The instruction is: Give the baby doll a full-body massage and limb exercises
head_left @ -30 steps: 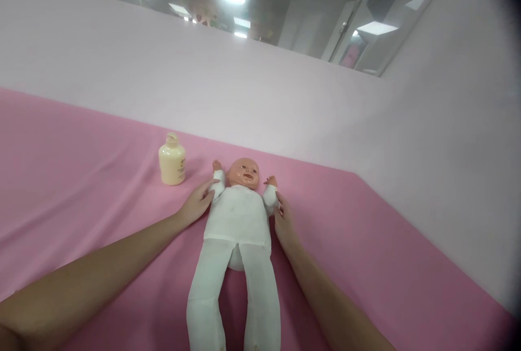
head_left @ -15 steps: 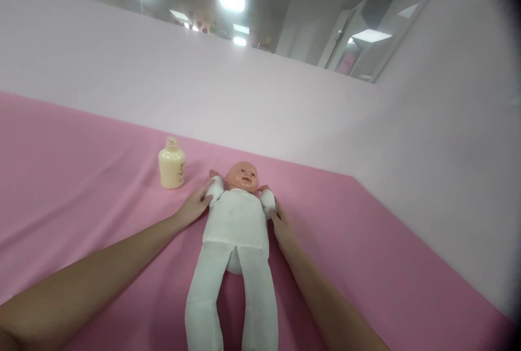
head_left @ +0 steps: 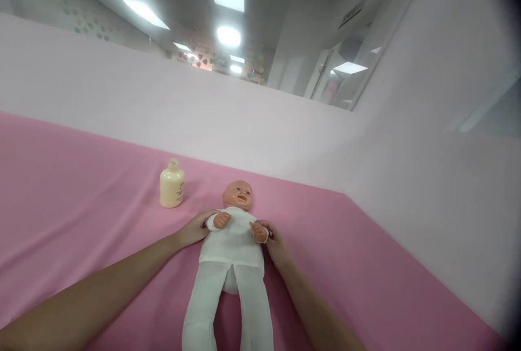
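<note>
A baby doll in a white top and white trousers lies on its back on a pink sheet, its head toward the wall. My left hand is closed around the doll's arm on the left side, near the white sleeve. On the other side, my right hand grips the doll's other arm by its sleeve. Both doll arms are bent, with the small hands resting over the chest. Some of my fingertips are hidden behind the sleeves.
A pale yellow pump bottle stands on the sheet to the left of the doll's head. Behind the pink surface rises a pale wall with a glass pane above it, showing reflected ceiling lights.
The doll's arms, raised beside its head before, are now folded inward over its chest, with my hands still on them. The camera view has tilted up slightly.
</note>
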The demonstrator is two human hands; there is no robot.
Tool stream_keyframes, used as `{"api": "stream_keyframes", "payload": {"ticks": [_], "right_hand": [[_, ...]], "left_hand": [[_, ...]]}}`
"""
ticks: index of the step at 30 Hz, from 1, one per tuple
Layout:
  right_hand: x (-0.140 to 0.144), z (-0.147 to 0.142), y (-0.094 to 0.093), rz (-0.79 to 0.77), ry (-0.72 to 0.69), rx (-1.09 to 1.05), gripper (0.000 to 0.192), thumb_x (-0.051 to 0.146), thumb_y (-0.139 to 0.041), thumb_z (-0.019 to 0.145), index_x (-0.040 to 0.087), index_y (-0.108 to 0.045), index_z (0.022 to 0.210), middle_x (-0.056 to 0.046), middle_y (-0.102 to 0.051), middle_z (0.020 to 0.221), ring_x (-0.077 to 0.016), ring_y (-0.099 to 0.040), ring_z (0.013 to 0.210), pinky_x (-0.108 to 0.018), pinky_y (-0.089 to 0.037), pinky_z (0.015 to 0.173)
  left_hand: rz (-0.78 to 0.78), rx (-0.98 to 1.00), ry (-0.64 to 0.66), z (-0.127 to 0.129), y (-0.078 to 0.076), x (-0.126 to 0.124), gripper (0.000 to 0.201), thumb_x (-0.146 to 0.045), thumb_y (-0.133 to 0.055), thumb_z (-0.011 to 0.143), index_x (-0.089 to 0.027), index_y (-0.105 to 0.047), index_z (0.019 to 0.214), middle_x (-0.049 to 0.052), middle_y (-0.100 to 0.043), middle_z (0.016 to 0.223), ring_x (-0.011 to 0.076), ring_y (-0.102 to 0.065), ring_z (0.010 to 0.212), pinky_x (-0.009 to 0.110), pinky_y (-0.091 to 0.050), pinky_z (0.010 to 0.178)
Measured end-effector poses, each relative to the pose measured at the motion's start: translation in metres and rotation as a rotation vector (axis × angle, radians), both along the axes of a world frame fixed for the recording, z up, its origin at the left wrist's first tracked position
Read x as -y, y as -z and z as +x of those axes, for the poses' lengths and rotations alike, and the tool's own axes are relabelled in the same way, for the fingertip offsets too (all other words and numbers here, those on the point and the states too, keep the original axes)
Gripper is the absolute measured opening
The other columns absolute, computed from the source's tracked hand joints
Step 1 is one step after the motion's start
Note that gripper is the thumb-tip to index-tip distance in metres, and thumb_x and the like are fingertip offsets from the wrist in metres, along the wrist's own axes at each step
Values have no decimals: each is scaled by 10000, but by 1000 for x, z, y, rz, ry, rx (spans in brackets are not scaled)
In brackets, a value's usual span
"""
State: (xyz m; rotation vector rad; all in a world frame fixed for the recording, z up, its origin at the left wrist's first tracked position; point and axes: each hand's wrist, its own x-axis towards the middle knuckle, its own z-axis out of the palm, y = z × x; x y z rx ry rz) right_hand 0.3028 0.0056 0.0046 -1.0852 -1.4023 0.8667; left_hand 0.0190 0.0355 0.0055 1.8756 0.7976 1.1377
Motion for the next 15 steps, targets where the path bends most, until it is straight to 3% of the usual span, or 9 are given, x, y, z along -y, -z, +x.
{"api": "stream_keyframes", "payload": {"ticks": [4, 9, 12, 15], "right_hand": [[2, -2, -2, -24, 15, -68, 428, 260, -720, 636, 277, -682, 1061, -31, -678, 1203, -266, -586, 1175, -454, -417, 1073], [2, 3, 0, -130, 191, -226, 487, 356, -717, 680, 227, -623, 1139, -63, -688, 1164, -290, -595, 1148, -453, -437, 1053], [5, 6, -1, -159, 253, -316, 679, 404, -723, 693, 169, -511, 1295, -94, -613, 1312, -276, -535, 1258, -396, -414, 1081], [10, 9, -5, -231, 226, -427, 855, 420, -752, 645, 135, -420, 1379, -153, -583, 1348, -291, -567, 1243, -394, -468, 1035]], "left_hand": [[-84, 55, -54, 1, 4, -1, 375, -388, -687, 765, -213, -640, 1093, 81, -688, 1142, 281, -627, 1084, 435, -495, 953], [-302, 320, -187, 5, 11, -10, 413, -450, -765, 680, -154, -644, 942, 95, -720, 956, 289, -662, 938, 434, -509, 867], [-371, 518, -255, 4, 10, -13, 402, -434, -822, 605, -154, -636, 825, 65, -701, 841, 254, -651, 838, 392, -506, 810], [-384, 625, -297, 2, 10, -15, 407, -457, -807, 620, -175, -604, 832, 45, -680, 850, 226, -640, 854, 362, -501, 809]]}}
